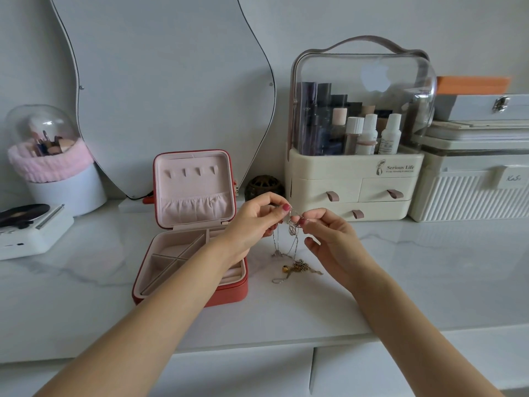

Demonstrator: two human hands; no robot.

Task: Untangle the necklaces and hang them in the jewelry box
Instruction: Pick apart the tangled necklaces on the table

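White marble bench holds everything. Near its middle sits the red jewelry box, lid up, its four little hooks bare. Just right of the box, the left hand and right hand each pinch the necklaces, which hang in one knot down to the bench. Nothing is hung yet, so I think the untangling has only begun.

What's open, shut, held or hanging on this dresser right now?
Jewelry box: open, lid upright.
Hooks: bare, nothing hung on them.
Necklaces: tangled, top held up, lower ends on the counter.
Left hand: pinching the chains.
Right hand: pinching the chains.
Cosmetics case: clear cover down, drawers shut.
Brush holder: dome closed.
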